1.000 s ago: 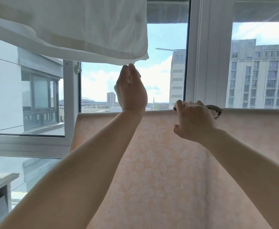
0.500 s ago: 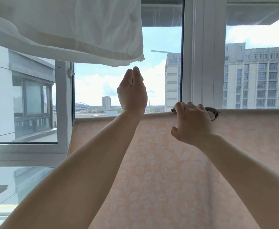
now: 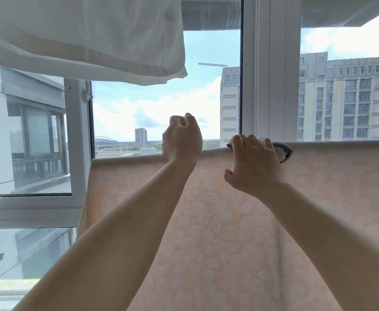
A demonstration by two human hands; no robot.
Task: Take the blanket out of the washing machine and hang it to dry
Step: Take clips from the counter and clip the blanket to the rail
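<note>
Peach blanket (image 3: 217,232) hangs lengthwise downward; our right hand (image 3: 254,163) grips its top edge, left hand (image 3: 181,138) fisted, empty.

Horizontal drying rod (image 3: 284,146), mostly hidden, carrying the peach leaf-patterned blanket (image 3: 217,221) draped over it, hanging down.

Open air above the hung blanket (image 3: 217,221); white bedding (image 3: 83,34) overhangs upper left, window frame (image 3: 271,75) behind.
</note>
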